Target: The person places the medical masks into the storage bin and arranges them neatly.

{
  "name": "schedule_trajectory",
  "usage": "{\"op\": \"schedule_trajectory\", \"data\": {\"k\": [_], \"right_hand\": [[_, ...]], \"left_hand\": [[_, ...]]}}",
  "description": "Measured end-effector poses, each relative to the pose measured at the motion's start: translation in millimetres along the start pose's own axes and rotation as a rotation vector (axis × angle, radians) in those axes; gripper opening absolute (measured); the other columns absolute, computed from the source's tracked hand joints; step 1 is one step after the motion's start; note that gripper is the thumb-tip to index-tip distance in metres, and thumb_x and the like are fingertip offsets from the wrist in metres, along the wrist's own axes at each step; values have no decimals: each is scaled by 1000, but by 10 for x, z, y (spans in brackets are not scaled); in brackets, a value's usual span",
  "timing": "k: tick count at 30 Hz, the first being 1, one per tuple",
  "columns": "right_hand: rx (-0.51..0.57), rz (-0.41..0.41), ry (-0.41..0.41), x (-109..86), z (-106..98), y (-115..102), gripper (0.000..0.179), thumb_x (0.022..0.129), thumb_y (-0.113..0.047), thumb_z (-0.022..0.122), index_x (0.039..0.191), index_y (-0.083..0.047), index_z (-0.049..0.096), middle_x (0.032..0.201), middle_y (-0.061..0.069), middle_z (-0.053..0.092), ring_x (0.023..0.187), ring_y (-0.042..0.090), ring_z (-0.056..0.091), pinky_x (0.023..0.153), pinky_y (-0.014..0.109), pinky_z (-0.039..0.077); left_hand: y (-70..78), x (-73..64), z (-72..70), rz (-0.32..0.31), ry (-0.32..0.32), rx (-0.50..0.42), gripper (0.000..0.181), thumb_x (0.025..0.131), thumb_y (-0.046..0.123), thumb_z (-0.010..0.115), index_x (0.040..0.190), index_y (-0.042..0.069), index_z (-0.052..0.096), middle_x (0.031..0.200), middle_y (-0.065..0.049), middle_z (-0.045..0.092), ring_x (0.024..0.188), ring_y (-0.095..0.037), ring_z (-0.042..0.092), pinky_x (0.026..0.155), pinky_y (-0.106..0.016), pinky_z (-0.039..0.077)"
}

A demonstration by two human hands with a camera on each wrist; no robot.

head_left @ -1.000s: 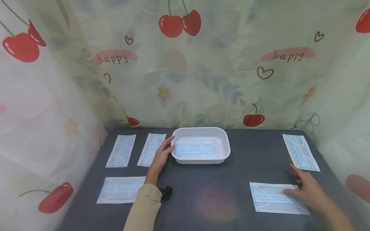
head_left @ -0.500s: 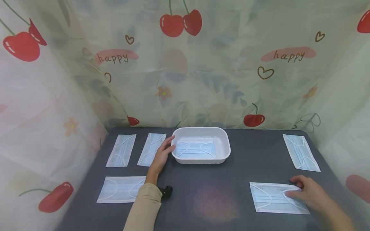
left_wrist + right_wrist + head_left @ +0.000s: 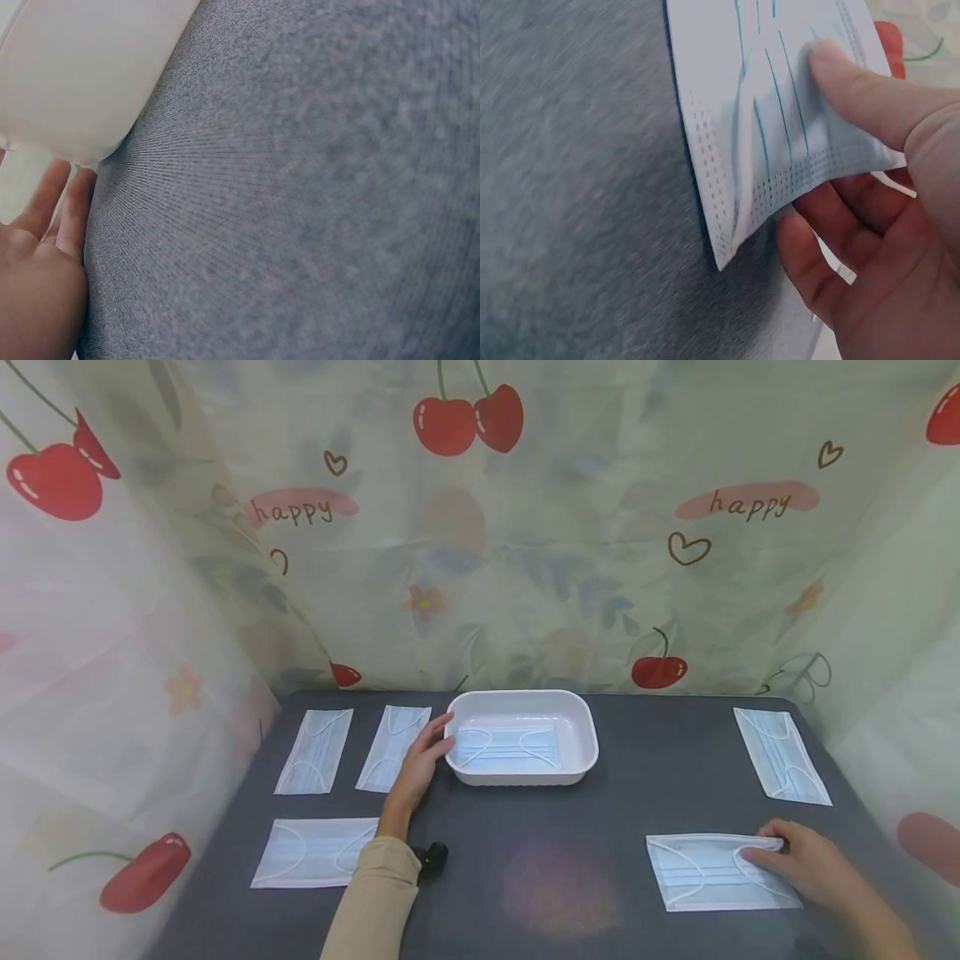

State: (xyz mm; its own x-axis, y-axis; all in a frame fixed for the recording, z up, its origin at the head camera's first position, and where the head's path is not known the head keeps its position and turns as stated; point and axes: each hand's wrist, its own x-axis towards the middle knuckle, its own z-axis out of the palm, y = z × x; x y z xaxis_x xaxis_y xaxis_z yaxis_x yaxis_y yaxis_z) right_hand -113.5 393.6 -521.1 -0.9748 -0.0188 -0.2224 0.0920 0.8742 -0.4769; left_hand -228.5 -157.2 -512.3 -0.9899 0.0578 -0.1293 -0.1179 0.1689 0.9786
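Left arm [image 3: 377, 893] stretched forward, left hand [image 3: 417, 765] with fingers extended. Right hand [image 3: 808, 860] closer in, thumb and fingers pinching.

And here's the mask [image 3: 712, 877], pale blue and pleated, lying lengthwise across the near right of the dark table [image 3: 570, 827], white ear loops uppermost! Its right end is pinched in the right hand [image 3: 817, 864], thumb on top, fingers underneath, and the wrist view shows that end bowing in the grip. Over at the back, there's the white tray [image 3: 525, 779], upright, round-cornered, glossy, its left rim touched by the left hand [image 3: 416, 768]; inside, a second mask [image 3: 517, 752] lies flat, loops up, towards the left.
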Motion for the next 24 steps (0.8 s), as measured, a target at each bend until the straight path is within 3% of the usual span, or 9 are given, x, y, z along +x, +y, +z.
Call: {"op": "schedule_trajectory", "data": {"k": [4, 11, 15, 19, 22, 24], "right_hand": [[48, -52, 65, -23, 12, -38, 31, 91, -36, 76, 95, -9, 60, 69, -3, 50, 62, 4, 42, 55, 25, 32], [113, -78, 93, 11, 58, -118, 31, 93, -34, 74, 101, -7, 60, 66, -5, 47, 62, 3, 42, 55, 26, 31], [144, -95, 105, 49, 78, -157, 30, 96, -33, 71, 107, -7, 62, 72, -3, 55, 66, 1, 44, 57, 25, 34], [185, -65, 50, 97, 40, -200, 30, 103, -25, 59, 123, -2, 59, 101, 13, 70, 78, 0, 51, 65, 21, 41], [215, -37, 2, 124, 6, -238, 32, 104, -14, 49, 131, 1, 54, 119, 22, 67, 86, 2, 53, 70, 21, 44], [237, -27, -2, 137, -3, -264, 32, 102, -9, 46, 132, 1, 54, 120, 21, 67, 87, 2, 53, 71, 21, 44]], "left_hand": [[-226, 137, 15, 16, 33, -8, 46, 103, 31, 56, 149, 33, 50, 161, -8, 44, 154, -32, 34, 127, -59, 18], [-220, 138, 11, 9, 30, -21, 47, 103, 30, 57, 150, 30, 50, 160, -10, 44, 154, -31, 34, 128, -56, 18], [-139, 106, 6, -9, 12, -21, 49, 105, 25, 54, 153, 24, 47, 162, -14, 41, 155, -34, 31, 128, -57, 17], [35, 0, -1, -17, -4, -3, 50, 106, 21, 52, 154, 18, 44, 163, -18, 39, 155, -36, 31, 128, -58, 18], [139, -78, -5, -11, -12, 4, 49, 106, 21, 52, 154, 17, 44, 162, -18, 39, 155, -36, 31, 127, -57, 19], [161, -99, -6, -6, -17, 3, 49, 106, 21, 52, 154, 16, 44, 162, -19, 39, 154, -36, 32, 127, -57, 19]]}}
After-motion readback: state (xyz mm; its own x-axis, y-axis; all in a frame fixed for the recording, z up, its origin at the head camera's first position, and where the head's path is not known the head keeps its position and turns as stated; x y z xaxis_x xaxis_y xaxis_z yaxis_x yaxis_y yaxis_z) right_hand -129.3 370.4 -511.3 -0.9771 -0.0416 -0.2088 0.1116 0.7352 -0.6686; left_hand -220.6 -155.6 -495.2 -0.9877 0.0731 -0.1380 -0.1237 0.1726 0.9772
